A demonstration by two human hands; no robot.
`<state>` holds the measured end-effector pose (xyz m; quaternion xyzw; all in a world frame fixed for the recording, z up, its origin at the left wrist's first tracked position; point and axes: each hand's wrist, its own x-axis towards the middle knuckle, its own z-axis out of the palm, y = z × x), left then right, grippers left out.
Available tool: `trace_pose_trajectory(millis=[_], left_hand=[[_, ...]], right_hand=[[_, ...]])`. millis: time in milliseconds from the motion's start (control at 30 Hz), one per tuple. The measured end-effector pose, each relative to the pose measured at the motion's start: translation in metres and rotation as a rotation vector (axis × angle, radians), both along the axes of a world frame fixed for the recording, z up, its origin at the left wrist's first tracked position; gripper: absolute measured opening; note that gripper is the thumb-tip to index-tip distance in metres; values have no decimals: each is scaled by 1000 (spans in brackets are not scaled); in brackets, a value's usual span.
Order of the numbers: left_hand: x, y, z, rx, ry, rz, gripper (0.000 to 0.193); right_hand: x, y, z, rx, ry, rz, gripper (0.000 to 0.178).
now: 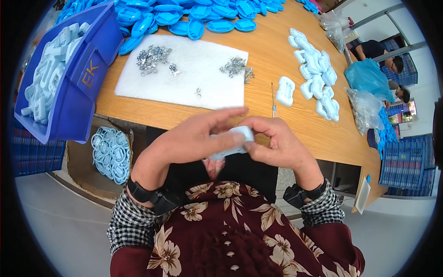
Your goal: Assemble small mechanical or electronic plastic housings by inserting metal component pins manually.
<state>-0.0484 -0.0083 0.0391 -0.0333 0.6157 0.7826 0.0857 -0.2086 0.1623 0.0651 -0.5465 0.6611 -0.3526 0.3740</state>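
A light blue plastic part (237, 140), somewhat smeared by motion, is held just past the table's near edge. My left hand (196, 138) wraps round it from the left, with the thumb lying along its top. At its right end the thumb and forefinger of my right hand (277, 145) pinch it. My fingers hide much of its shape. On the table beyond my right hand lies a thin screwdriver (274, 110) beside a pale blue frame-shaped piece (285, 91). Left of these is a white mat (180, 90) with small metal pieces (153, 59) in loose heaps.
Bright blue oval shells (196, 28) pile up at the back. A blue bin (94, 60) of pale parts stands at the left, above a cardboard box (78, 159) of light blue rings. More pale blue pieces (316, 69) and plastic bags (367, 108) lie rightward. People work at far right.
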Motion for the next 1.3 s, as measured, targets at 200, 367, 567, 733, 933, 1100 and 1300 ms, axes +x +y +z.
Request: trace_pose_trajectory(millis=[200, 367, 567, 733, 933, 1100, 1300], left_hand=[[5, 5, -27, 203, -81, 5, 55], [-2, 8, -42, 422, 14, 244, 58], [-5, 8, -43, 609, 12, 368, 59], [-5, 6, -49, 640, 47, 401, 59], [-5, 3, -52, 781, 62, 447, 68], [-7, 3, -50, 800, 31, 495, 70], [-6, 2, -50, 787, 45, 502, 66]], right_hand=[[-35, -14, 8, 77, -94, -266, 25], [-78, -46, -15, 92, 617, -461, 26], [-92, -69, -35, 43, 782, -417, 22], [-100, -65, -44, 8, 808, -421, 17], [-64, -71, 2, 39, 1093, -58, 10], [-53, -100, -8, -82, 1169, 211, 10], [-60, -98, -12, -1, 729, -14, 12]])
